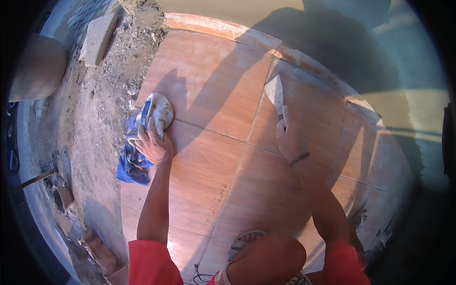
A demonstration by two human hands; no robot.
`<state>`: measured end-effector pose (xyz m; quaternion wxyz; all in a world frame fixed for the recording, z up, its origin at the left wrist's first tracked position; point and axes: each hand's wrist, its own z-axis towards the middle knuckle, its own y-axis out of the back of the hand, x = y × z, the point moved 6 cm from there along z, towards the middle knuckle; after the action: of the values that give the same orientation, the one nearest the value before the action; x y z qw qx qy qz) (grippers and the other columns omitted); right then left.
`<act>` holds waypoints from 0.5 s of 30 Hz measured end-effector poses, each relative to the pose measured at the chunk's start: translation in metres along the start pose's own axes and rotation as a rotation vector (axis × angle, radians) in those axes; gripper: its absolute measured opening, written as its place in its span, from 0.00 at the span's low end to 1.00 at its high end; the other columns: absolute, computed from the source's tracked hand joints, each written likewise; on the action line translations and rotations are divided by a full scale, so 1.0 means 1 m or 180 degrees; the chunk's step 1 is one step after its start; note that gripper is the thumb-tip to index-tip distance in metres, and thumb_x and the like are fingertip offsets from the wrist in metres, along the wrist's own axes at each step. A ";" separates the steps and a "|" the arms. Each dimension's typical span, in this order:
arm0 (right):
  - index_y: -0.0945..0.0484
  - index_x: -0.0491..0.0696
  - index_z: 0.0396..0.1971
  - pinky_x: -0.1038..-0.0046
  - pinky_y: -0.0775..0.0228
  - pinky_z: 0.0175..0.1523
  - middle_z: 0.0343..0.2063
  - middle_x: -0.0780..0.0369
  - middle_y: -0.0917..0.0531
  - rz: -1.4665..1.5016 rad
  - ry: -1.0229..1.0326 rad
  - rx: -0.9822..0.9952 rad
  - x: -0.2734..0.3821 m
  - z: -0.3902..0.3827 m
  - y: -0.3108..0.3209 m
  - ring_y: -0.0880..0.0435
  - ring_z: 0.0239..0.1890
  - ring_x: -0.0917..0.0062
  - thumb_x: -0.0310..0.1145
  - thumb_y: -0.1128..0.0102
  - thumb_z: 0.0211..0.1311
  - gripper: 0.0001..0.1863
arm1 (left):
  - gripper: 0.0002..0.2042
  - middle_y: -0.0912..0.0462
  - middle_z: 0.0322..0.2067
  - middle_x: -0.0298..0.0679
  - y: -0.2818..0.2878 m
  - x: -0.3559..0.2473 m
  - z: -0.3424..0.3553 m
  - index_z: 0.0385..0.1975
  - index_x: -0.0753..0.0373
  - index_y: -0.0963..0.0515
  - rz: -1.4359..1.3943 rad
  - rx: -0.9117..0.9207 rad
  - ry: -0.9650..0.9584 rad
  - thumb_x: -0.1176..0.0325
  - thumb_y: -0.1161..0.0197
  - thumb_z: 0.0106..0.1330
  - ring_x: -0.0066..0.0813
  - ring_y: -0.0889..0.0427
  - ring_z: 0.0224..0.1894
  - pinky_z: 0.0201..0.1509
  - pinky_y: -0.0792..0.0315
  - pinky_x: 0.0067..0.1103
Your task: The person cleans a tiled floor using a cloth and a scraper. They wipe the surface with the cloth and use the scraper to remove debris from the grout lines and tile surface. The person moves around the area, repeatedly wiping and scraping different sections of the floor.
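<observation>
My left hand (156,146) is closed on a bunched blue and white cloth (161,113), which lies at the left edge of the tiled floor (209,99). Part of the cloth (133,164) hangs out below the fingers. In my right hand (290,138) is a putty knife (274,92), gripped by its handle. Its flat metal blade points away from me, above a joint line between the brownish wood-look tiles. From this view I cannot tell whether the blade touches the tile.
A raised tile border (223,27) curves along the far side, below a plain wall. At left lies rough dirt ground with a concrete chunk (99,40), a large rounded object (40,69) and a brown paper bag (99,251). My sandalled foot (244,240) rests on the tiles.
</observation>
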<state>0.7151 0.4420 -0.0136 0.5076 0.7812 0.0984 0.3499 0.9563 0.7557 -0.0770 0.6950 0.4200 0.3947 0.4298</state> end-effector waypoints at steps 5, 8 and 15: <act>0.35 0.42 0.65 0.58 0.28 0.48 0.40 0.45 0.18 -0.0004 -0.0219 0.1133 0.010 -0.136 -0.003 0.18 0.43 0.52 0.34 0.47 0.64 0.29 | 0.32 0.32 0.61 0.43 0.000 -0.011 -0.001 0.63 0.42 0.29 -0.0034 -0.0066 -0.0144 0.67 0.33 0.54 0.49 0.31 0.55 0.64 0.40 0.41; 0.32 0.44 0.63 0.57 0.28 0.51 0.42 0.46 0.18 0.0291 -0.0142 0.0952 0.003 -0.138 0.042 0.18 0.45 0.53 0.34 0.45 0.63 0.28 | 0.32 0.32 0.60 0.44 0.002 0.001 0.003 0.64 0.42 0.30 0.0109 -0.0098 -0.0074 0.66 0.33 0.54 0.50 0.30 0.55 0.64 0.40 0.42; 0.17 0.46 0.40 0.55 0.23 0.49 0.39 0.49 0.15 -0.1829 -0.1695 -0.0147 -0.226 0.004 0.243 0.16 0.44 0.53 0.36 0.43 0.60 0.13 | 0.33 0.34 0.61 0.46 0.004 -0.011 0.003 0.65 0.45 0.32 0.0267 0.0064 -0.0047 0.64 0.34 0.54 0.56 0.31 0.57 0.73 0.54 0.53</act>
<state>0.5023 0.2111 0.0944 0.6101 0.7736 0.1701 -0.0193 0.9540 0.7456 -0.0704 0.6751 0.4463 0.3759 0.4515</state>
